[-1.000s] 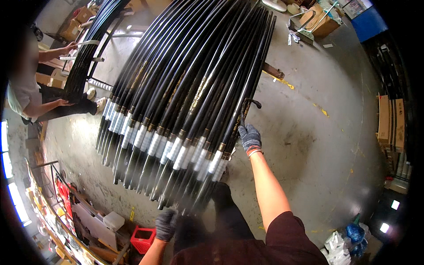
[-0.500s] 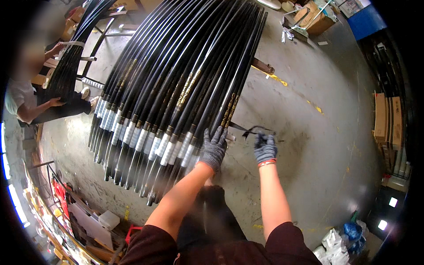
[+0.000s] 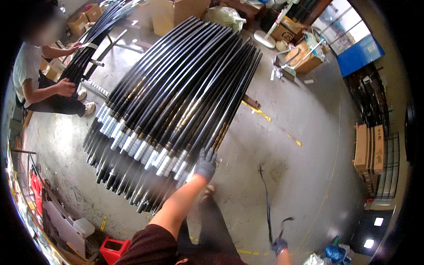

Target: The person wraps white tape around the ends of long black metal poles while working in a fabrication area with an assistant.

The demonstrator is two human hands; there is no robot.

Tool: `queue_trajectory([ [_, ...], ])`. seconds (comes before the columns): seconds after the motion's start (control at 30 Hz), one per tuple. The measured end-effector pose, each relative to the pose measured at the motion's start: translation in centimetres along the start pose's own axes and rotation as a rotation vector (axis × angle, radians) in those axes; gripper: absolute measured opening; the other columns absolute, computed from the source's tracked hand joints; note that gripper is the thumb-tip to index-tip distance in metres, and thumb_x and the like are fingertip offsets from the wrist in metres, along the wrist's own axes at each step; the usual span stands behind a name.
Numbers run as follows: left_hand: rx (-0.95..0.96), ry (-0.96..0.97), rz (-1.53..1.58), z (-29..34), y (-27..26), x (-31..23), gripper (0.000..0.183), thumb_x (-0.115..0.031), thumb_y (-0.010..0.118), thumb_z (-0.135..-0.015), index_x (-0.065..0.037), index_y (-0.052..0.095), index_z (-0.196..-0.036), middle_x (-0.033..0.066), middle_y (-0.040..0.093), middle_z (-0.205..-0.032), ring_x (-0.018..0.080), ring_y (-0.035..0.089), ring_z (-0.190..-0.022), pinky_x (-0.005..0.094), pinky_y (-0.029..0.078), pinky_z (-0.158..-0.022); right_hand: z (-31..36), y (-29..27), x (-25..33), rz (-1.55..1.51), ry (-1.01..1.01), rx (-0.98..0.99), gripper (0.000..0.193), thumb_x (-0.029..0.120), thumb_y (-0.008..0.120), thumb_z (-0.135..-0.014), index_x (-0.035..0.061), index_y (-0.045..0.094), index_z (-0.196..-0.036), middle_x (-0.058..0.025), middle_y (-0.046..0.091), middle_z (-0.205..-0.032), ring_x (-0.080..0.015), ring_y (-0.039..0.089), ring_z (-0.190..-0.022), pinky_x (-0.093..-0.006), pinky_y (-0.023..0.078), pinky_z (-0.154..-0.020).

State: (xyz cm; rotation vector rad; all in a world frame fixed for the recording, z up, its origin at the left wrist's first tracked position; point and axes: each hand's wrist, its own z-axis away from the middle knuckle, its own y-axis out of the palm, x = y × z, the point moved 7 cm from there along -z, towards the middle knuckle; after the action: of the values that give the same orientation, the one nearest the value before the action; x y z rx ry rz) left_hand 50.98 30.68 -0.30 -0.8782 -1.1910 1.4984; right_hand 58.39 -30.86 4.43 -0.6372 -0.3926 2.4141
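A wide layer of long black poles [image 3: 172, 88], much like fishing rods, with pale grip bands and gold markings, slopes away in front of me. My left hand [image 3: 206, 165], in a grey glove, lies flat over the poles at the right edge, fingers stretched out. Low on the right, my right hand [image 3: 279, 245], also gloved, is closed around a black strap [image 3: 267, 198]. One length of the strap trails forward over the floor, and a short end curls up beside the hand. The finger detail of my right hand is small and blurred.
At the far left another person [image 3: 44, 81] holds a bundle of black poles [image 3: 81, 59]. A red stool [image 3: 114, 250] stands at lower left. Cardboard boxes [image 3: 369, 148] line the right side; a blue bag [image 3: 336, 252] lies at lower right. A metal support bar [image 3: 252, 102] juts from under the poles.
My right hand has moved from beside the poles down and back to the lower right, drawing the black strap out. My left hand stays on the poles. The view has shifted.
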Motion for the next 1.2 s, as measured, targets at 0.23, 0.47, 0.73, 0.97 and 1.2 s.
queue_trajectory([
  [0.23, -0.064, -0.107, -0.065, -1.6, 0.8, 0.2, 0.034, -0.023, 0.046, -0.087, -0.01, 0.064, -0.112, 0.0133, 0.037, -0.144, 0.039, 0.02, -0.138, 0.0662, 0.011, -0.108, -5.6, 5.3, 1.3, -0.318, -0.154, 0.238, 0.035, 0.037, 0.049, -0.081, 0.0089, 0.07, -0.087, -0.0167, 0.068, -0.09, -0.0346, 0.065, -0.085, -0.0462, 0.051, -0.075],
  [0.47, 0.144, -0.205, 0.018, -3.0, -1.3, -0.2, 0.052, -0.041, 0.062, -0.075, -0.018, 0.058, -0.121, 0.0135, 0.029, -0.149, 0.0368, 0.013, -0.141, 0.0617, 0.004, -0.11, -18.2, -12.2, -7.7, -0.425, -0.16, -0.265, 0.03, 0.032, 0.058, -0.082, 0.0032, 0.066, -0.086, -0.0168, 0.065, -0.078, -0.0295, 0.063, -0.07, -0.043, 0.048, -0.063],
  [0.73, 0.195, -0.23, -0.004, -7.7, -4.1, -1.0, 0.064, -0.045, 0.064, -0.078, -0.017, 0.047, -0.133, 0.0131, 0.027, -0.15, 0.0367, 0.015, -0.14, 0.0584, 0.009, -0.11, -19.2, -36.7, -11.3, -1.263, -0.24, -0.493, 0.024, 0.023, 0.071, -0.079, 0.0034, 0.058, -0.08, -0.0059, 0.06, -0.064, -0.0164, 0.054, -0.058, -0.0328, 0.046, -0.056],
  [0.97, -0.033, -0.3, 0.407, -10.8, -7.7, -0.3, 0.056, -0.042, 0.065, -0.075, -0.015, 0.051, -0.121, 0.014, 0.047, -0.128, 0.0358, 0.042, -0.119, 0.0492, 0.038, -0.095, -29.2, -37.0, -11.6, -0.445, -0.228, -0.326, 0.046, 0.042, 0.056, -0.082, 0.004, 0.063, -0.107, -0.0215, 0.063, -0.107, -0.0382, 0.058, -0.102, -0.0438, 0.046, -0.086],
  [1.2, 0.086, -0.67, 0.961, -13.4, -3.0, 3.1, 0.055, -0.046, 0.058, -0.082, -0.007, 0.055, -0.121, 0.0199, 0.056, -0.12, 0.0352, 0.052, -0.113, 0.0436, 0.041, -0.096, -32.3, -41.5, -12.6, -0.215, -0.198, 0.012, 0.043, 0.041, 0.044, -0.082, 0.0091, 0.069, -0.097, -0.019, 0.066, -0.099, -0.0375, 0.063, -0.093, -0.0451, 0.048, -0.081],
])
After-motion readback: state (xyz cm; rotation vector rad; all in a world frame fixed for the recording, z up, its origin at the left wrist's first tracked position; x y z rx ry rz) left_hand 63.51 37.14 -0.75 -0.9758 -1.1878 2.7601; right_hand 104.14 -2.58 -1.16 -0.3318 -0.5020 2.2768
